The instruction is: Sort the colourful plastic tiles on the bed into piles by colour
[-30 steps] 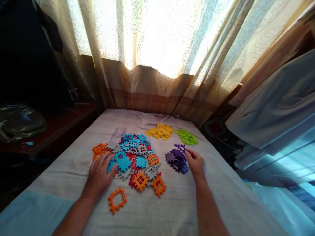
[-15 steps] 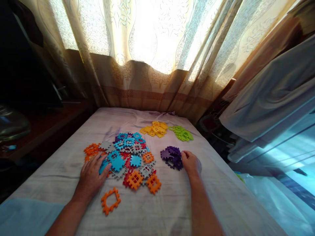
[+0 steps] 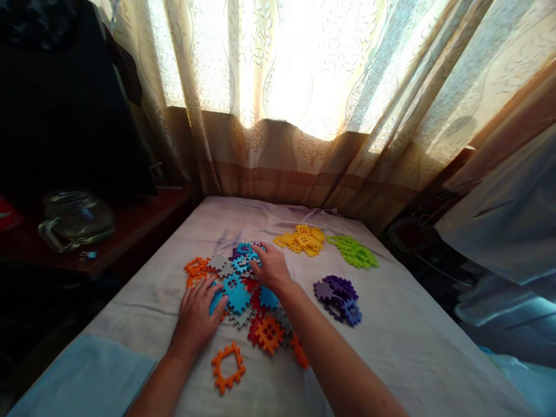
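Observation:
A mixed heap of toothed plastic tiles (image 3: 243,292), blue, grey, red and orange, lies on a cloth-covered table (image 3: 391,341). My left hand (image 3: 197,315) rests flat at the heap's near left edge, fingers touching a blue tile (image 3: 236,291). Over the far part of the heap my right hand (image 3: 271,267) reaches across, fingers on blue and purple tiles; I cannot see whether it grips one. Sorted piles sit apart: purple (image 3: 337,291), yellow (image 3: 303,239), green (image 3: 354,252), orange (image 3: 197,269). An orange frame piece (image 3: 228,367) lies alone near me.
Patterned curtains (image 3: 304,116) hang behind the table with bright light through them. A dark wooden shelf (image 3: 130,223) on the left carries a glass jug (image 3: 76,219). Pale draped fabric (image 3: 508,214) hangs on the right. A light blue cloth (image 3: 82,379) covers the near left corner.
My right hand left the purple pile and moved left onto the far part of the mixed heap. The left hand stayed at the heap's near edge. The view shifted.

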Action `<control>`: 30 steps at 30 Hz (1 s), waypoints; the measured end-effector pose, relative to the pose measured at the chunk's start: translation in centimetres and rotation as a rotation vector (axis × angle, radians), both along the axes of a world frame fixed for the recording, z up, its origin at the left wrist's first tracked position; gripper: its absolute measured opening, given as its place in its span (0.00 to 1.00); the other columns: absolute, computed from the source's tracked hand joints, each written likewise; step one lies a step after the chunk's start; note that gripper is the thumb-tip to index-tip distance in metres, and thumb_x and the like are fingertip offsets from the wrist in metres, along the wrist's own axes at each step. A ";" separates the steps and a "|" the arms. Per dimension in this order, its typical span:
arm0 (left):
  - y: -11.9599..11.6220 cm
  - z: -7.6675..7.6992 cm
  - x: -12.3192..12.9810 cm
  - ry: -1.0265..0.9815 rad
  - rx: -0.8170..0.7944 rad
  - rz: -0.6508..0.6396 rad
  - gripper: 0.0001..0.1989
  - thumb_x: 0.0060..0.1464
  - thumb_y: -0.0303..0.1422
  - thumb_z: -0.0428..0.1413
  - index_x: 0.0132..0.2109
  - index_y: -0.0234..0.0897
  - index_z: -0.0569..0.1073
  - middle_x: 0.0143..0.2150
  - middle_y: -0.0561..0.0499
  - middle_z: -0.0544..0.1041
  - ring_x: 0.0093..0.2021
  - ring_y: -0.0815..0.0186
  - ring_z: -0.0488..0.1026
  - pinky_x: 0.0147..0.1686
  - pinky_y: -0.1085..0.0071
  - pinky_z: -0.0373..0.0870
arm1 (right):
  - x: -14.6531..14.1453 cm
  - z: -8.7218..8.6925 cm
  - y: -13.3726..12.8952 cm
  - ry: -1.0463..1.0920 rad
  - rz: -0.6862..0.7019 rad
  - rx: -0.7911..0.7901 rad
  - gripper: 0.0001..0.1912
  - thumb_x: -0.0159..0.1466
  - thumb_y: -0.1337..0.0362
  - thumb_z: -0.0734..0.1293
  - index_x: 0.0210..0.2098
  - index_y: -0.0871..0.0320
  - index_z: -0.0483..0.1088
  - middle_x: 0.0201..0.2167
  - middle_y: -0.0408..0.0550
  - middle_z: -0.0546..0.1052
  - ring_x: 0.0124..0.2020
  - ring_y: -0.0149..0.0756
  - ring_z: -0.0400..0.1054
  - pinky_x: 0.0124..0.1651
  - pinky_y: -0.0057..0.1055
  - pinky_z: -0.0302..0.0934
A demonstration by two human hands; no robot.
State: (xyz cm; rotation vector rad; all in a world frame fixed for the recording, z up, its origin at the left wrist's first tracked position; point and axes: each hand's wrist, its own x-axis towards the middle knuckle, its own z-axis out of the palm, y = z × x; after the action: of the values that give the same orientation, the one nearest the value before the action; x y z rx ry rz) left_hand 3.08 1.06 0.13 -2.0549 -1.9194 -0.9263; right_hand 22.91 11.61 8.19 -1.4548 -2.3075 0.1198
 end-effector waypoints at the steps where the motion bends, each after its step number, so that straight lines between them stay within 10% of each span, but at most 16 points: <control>1: 0.0 0.1 0.0 -0.004 -0.002 -0.002 0.17 0.60 0.44 0.49 0.48 0.42 0.76 0.55 0.44 0.76 0.58 0.53 0.69 0.59 0.50 0.62 | -1.3 0.0 0.7 -0.048 0.014 -0.030 0.26 0.66 0.55 0.62 0.63 0.52 0.64 0.64 0.56 0.64 0.63 0.46 0.59 0.61 0.44 0.54; 6: -0.2 0.4 0.1 -0.044 -0.004 -0.019 0.16 0.62 0.42 0.49 0.48 0.42 0.76 0.56 0.44 0.76 0.58 0.53 0.69 0.60 0.50 0.63 | -3.5 -0.7 1.2 -0.170 0.084 -0.163 0.26 0.68 0.50 0.59 0.62 0.52 0.63 0.65 0.56 0.63 0.64 0.48 0.56 0.62 0.51 0.51; 16: -0.2 0.2 0.2 -0.051 0.005 -0.003 0.16 0.61 0.41 0.49 0.48 0.41 0.76 0.56 0.43 0.75 0.58 0.51 0.69 0.59 0.48 0.62 | 1.1 -2.2 -5.3 -0.069 0.152 -0.046 0.17 0.69 0.52 0.60 0.52 0.47 0.73 0.57 0.47 0.73 0.57 0.42 0.64 0.60 0.41 0.54; 30: -0.4 0.5 0.4 -0.039 -0.008 -0.002 0.14 0.60 0.40 0.51 0.47 0.42 0.76 0.57 0.44 0.74 0.59 0.52 0.68 0.60 0.49 0.60 | -1.9 -0.7 -0.2 -0.226 0.150 -0.117 0.23 0.68 0.51 0.60 0.60 0.51 0.66 0.63 0.50 0.67 0.64 0.45 0.57 0.64 0.48 0.47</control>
State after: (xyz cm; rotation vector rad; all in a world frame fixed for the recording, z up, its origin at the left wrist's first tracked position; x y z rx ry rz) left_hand 3.52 0.67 0.67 -2.0581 -1.9440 -0.9677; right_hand 20.99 11.42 7.45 -1.4125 -2.6329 0.1414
